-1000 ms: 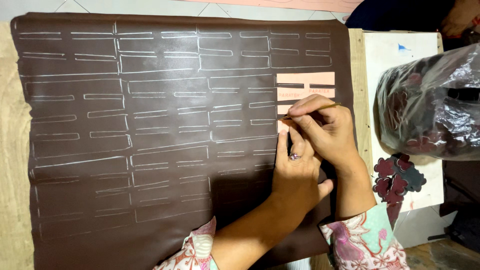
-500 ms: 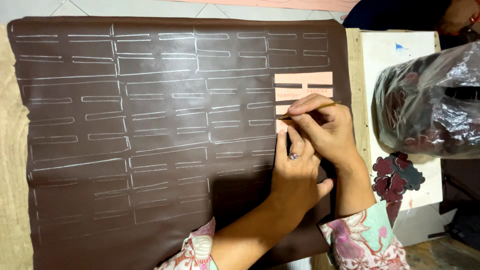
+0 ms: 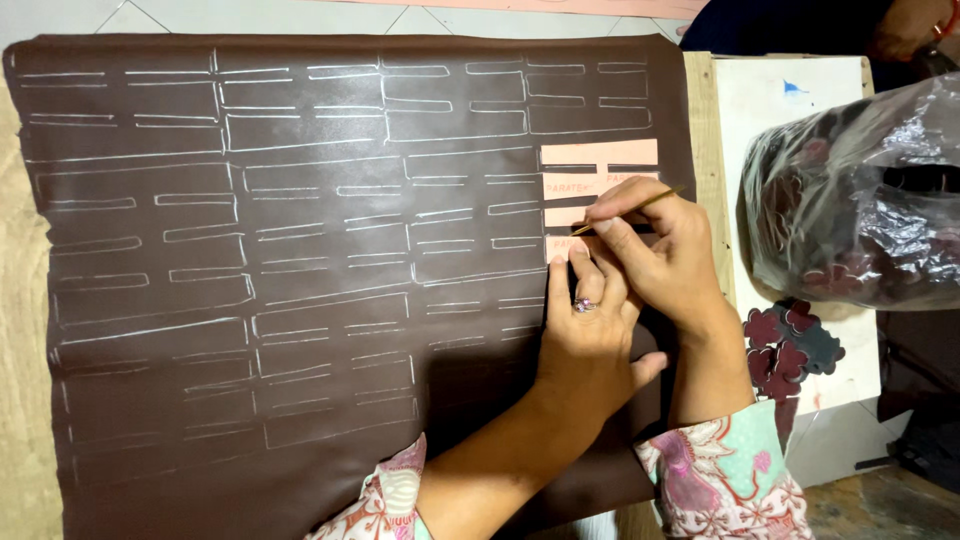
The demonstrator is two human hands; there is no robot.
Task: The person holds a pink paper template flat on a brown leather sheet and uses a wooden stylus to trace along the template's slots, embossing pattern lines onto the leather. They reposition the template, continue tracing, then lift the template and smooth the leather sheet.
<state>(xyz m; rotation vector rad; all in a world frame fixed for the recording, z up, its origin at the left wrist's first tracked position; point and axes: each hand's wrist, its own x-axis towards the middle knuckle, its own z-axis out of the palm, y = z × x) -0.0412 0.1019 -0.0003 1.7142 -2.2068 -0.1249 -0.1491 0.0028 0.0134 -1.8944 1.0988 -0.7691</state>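
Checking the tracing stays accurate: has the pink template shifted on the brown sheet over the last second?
No. The pink template sits at the same spot against the white traced lines on the brown sheet, pinned by the left hand.

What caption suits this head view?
Right hand traces a pink template onto brown leather with a pencil; left hand steadies it.

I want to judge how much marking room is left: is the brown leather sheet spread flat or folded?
Spread flat: the brown sheet lies open across the surface, its white traced outlines showing unbroken; no fold shows.
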